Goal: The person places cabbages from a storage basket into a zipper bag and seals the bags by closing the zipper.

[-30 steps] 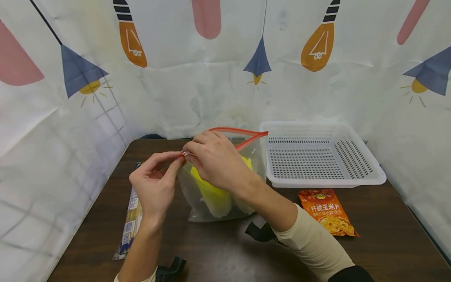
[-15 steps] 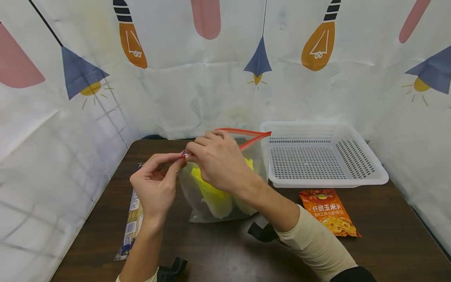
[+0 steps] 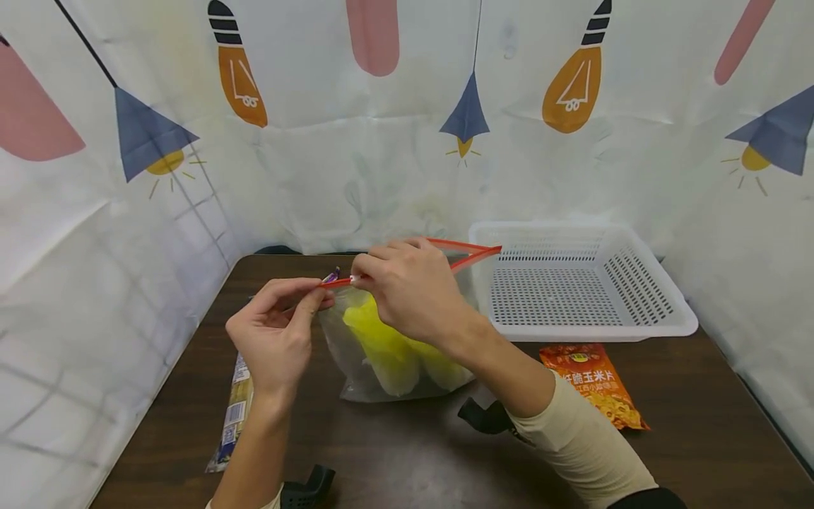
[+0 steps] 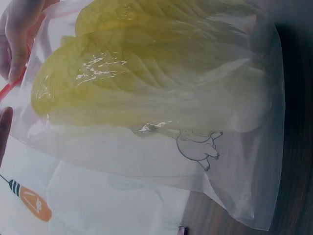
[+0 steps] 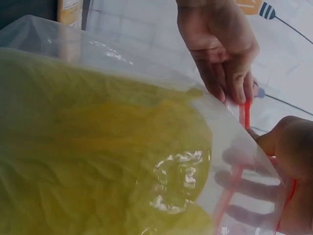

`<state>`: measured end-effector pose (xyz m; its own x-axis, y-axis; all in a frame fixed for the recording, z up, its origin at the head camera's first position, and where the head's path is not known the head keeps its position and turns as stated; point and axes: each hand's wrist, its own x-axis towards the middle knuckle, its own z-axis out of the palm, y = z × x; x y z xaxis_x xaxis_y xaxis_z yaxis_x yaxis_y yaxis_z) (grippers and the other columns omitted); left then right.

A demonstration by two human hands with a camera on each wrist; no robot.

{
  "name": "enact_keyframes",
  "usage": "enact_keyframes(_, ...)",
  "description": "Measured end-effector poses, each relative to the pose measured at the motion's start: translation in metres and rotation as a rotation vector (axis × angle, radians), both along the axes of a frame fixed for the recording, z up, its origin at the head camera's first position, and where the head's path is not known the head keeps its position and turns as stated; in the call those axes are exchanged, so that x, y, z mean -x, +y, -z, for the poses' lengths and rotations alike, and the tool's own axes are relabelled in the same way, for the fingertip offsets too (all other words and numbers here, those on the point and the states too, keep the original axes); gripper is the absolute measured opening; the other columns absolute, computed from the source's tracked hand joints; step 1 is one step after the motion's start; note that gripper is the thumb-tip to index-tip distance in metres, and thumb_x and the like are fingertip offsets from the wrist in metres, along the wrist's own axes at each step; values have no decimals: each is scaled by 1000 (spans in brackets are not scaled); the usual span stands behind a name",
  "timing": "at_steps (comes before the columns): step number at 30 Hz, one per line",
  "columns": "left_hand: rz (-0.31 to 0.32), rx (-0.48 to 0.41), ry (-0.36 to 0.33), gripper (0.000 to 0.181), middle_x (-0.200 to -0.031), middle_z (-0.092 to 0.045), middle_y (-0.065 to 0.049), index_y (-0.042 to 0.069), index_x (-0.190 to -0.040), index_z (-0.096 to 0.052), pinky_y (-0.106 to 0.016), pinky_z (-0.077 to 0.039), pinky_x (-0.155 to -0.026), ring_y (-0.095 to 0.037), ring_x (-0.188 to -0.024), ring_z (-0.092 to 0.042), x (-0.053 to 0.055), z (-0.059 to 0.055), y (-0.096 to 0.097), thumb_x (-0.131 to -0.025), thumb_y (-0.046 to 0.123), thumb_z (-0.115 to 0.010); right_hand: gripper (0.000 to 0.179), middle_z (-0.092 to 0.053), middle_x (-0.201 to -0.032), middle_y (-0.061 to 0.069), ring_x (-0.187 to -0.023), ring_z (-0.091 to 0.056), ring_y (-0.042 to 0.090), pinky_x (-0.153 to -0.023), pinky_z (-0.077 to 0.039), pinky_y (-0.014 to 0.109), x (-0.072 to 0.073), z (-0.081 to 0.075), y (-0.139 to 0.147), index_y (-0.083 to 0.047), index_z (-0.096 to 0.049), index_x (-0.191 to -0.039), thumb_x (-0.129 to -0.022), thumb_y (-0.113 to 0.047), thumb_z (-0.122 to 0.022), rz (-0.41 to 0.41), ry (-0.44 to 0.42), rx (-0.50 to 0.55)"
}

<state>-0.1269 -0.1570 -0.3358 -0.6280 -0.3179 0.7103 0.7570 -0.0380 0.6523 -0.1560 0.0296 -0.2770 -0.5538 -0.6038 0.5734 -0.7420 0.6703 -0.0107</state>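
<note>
A clear zip bag [image 3: 350, 378] with a red zip strip [image 3: 473, 257] stands on the table, with yellow-and-white napa cabbages [image 3: 384, 346] inside. My left hand [image 3: 272, 336] pinches the left end of the strip between thumb and fingertips. A little to the right, my right hand [image 3: 413, 293] pinches the strip at a small white slider [image 3: 354, 281]. Right of that hand the two red edges spread apart. Through the film in the right wrist view, some fingers of my right hand [image 5: 293, 152] show behind the bag's mouth.
A white perforated basket [image 3: 553, 293] stands at the back right, beside the bag. In front of it lies an orange snack packet [image 3: 598, 385], partly behind my right forearm. A long blue-and-gold packet [image 3: 237, 413] lies at the left, partly hidden by my left arm.
My right hand has slid right along the strip, away from my left hand. A short stretch of red strip now shows between them, and the bag's right corner has shifted right.
</note>
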Motion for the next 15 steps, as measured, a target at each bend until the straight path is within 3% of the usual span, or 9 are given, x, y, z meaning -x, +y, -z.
enact_keyframes(15, 34, -43, -6, 15, -84, -76, -18, -25, -95, -69, -32, -64, -67, -23, -67, -76, -2, -3, -2, -81, -23, -73, 12, -75, -93, -9, -90, -70, 16, -93, -56, 40, -3, -1, 23, -21, -76, -99, -102, -27, -66, -19, -24, 51)
